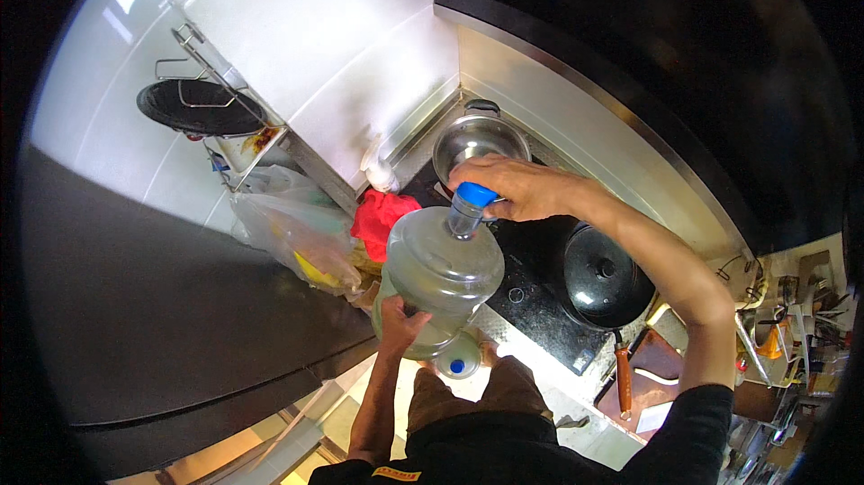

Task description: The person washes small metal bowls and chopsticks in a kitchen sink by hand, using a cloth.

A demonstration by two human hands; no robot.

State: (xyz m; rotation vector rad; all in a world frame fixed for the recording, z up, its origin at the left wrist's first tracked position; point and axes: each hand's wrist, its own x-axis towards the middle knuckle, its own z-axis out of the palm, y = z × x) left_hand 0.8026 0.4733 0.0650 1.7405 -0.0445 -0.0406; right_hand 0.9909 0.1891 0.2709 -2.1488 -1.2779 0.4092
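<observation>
A large clear plastic water jug [445, 249] with a blue cap [476, 194] on its neck is held up in front of me. My left hand [401, 323] holds the jug by its lower side, thumb across the plastic. My right hand [503, 187] is over the neck beside the blue cap, its fingers curled near a metal part; the fingertips are partly hidden, so its exact hold cannot be told. Behind that hand stands a steel pot [476, 137]. Below, near my feet, a second jug [466, 357] with a blue cap shows on the floor.
A black lidded pan [601, 276] sits on the black cooktop [533, 296] to the right. Left of the jug are a red cloth [378, 218], a white pump bottle [380, 173] and hanging plastic bags [290, 235]. A wall rack holds a dark pan [202, 107]. Utensils crowd the far right.
</observation>
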